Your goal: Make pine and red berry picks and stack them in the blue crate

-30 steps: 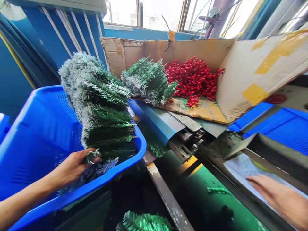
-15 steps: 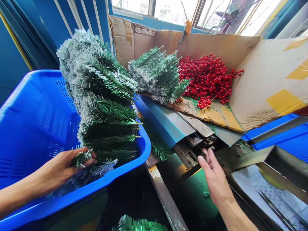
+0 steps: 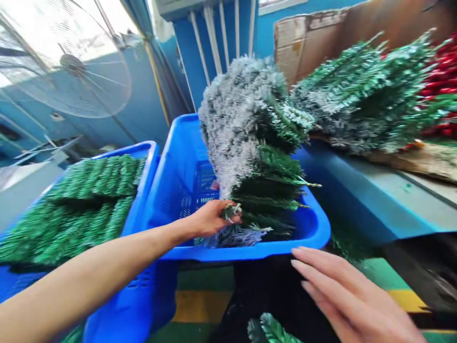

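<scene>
My left hand (image 3: 214,218) reaches into a blue plastic basket (image 3: 171,190), its fingers closed around a small frosted pine sprig (image 3: 232,211). Beside and above that hand rises a tall stack of artificial pine branches (image 3: 239,128), white-tipped on the left and green on the right. Below the hand lies a bluish frosted sprig (image 3: 246,236). My right hand (image 3: 350,290) hangs in front of the basket's near right corner, fingers stretched out and nothing in it. At the bottom edge part of another green branch (image 3: 271,328) shows.
A second blue basket (image 3: 153,157) full of green branches stands at left. On the right, more frosted branches (image 3: 367,95) and red berries (image 3: 441,85) lie in a cardboard box (image 3: 291,45), above a blue-grey machine surface (image 3: 385,190). A large fan (image 3: 73,64) stands far left.
The view has swung left, bringing the second basket and fan into sight. My right hand has left the machine and is now near the basket rim. My left hand keeps its sprig.
</scene>
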A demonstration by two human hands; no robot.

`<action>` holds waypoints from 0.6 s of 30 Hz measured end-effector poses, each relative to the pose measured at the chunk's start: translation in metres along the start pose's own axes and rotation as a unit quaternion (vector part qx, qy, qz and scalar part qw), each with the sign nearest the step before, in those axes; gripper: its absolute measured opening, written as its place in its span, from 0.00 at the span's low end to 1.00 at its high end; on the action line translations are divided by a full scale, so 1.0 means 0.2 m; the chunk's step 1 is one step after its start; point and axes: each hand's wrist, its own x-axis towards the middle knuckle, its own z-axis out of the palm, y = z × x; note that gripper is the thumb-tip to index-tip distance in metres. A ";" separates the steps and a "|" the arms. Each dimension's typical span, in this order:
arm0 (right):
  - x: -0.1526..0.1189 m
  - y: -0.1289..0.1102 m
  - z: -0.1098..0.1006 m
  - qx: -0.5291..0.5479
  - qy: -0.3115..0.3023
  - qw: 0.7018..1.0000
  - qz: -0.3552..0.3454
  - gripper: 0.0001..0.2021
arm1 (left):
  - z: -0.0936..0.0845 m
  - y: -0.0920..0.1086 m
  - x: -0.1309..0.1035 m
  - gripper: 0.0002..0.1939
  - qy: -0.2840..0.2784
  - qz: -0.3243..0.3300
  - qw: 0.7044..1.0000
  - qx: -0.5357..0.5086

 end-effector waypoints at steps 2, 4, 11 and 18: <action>0.21 -0.05 0.11 -0.019 -0.052 0.994 -0.092 0.17 | -0.01 -0.02 -0.02 0.12 0.003 0.001 1.000 -0.027; 0.39 -0.05 0.21 -0.041 -0.152 0.983 -0.100 0.16 | -0.02 -0.03 -0.04 0.13 0.007 0.005 0.998 -0.066; 0.72 0.00 0.40 -0.157 -0.405 0.901 -0.016 0.18 | -0.07 -0.09 -0.11 0.14 0.055 0.018 0.990 -0.133; 0.76 -0.11 0.56 -0.163 -0.419 0.893 0.014 0.05 | -0.10 -0.05 -0.16 0.10 0.085 0.024 0.995 -0.048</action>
